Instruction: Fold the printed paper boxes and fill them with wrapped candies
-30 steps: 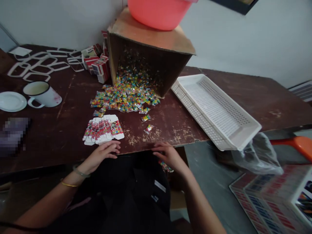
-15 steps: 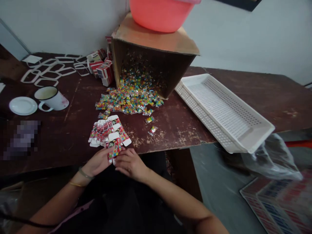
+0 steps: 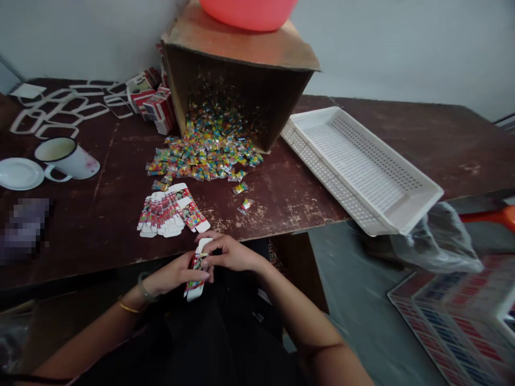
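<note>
A small printed candy box [image 3: 198, 264], red with white end flaps, is held between both hands just off the table's front edge. My left hand [image 3: 177, 274] grips it from the left side, thumb across its face. My right hand [image 3: 227, 254] has its fingers closed on the upper part, near a white flap. Beyond them, a fanned row of flat candy boxes [image 3: 161, 213] lies on the table, with another flat box [image 3: 192, 214] at its right end. Wrapped candy packets [image 3: 213, 153] spill in a heap from a tipped cardboard box [image 3: 241, 51].
A white perforated basket [image 3: 366, 171] stands at the right, overhanging the table edge. At the left are an enamel mug [image 3: 66, 161], a white lid [image 3: 20, 174] and red bundled cartons [image 3: 159, 107]. A pink basin [image 3: 249, 13] rests on the cardboard box. Two loose packets lie near the front.
Both hands have moved away from the fanned boxes toward my body, bringing one box with them. It is now turned and tilted between my fingers. The whole view has shifted slightly.
</note>
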### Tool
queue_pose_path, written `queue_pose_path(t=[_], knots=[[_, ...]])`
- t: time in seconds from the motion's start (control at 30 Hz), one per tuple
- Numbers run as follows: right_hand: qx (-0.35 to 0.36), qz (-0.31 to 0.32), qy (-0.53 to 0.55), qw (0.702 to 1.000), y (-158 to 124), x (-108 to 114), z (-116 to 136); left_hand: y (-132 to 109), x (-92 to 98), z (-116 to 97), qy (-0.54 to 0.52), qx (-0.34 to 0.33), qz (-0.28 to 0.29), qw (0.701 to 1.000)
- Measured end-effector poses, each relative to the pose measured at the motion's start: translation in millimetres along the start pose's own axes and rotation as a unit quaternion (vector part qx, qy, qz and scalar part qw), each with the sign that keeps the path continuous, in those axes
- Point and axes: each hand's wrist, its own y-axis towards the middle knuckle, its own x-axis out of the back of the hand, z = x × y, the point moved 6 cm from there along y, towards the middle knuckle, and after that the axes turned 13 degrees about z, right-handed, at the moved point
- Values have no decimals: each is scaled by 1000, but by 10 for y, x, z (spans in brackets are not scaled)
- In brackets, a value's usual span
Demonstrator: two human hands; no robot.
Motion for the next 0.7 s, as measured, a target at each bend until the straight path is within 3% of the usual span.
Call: queue_pose_path(t=[0.07, 0.17, 0.23, 0.3, 0.43, 0.53, 0.6, 0.7], knots=[[-15, -24, 25, 999, -59, -17, -56, 20, 76, 47, 67, 11, -74, 995], [-45, -163, 31, 985, -187, -73, -143, -2, 141, 134, 98, -13, -199, 975], [-57, -239, 50, 968, -283, -172, -188, -47, 93, 165, 67, -64, -226, 970], [-76, -274, 130, 950, -362, -293, -279, -139, 40, 163, 29, -112, -246, 962], [-123, -234, 414, 871, -440, -553, -537, -308, -35, 172, 27, -100, -227, 968], [-147, -170, 529, 819, -468, -714, -617, -390, -47, 247, 69, -61, -188, 978], [-154, -133, 520, 830, -473, -780, -614, -432, -59, 312, 120, -40, -164, 978], [-155, -92, 446, 877, -439, -824, -578, -472, -125, 376, 168, -27, -122, 978]])
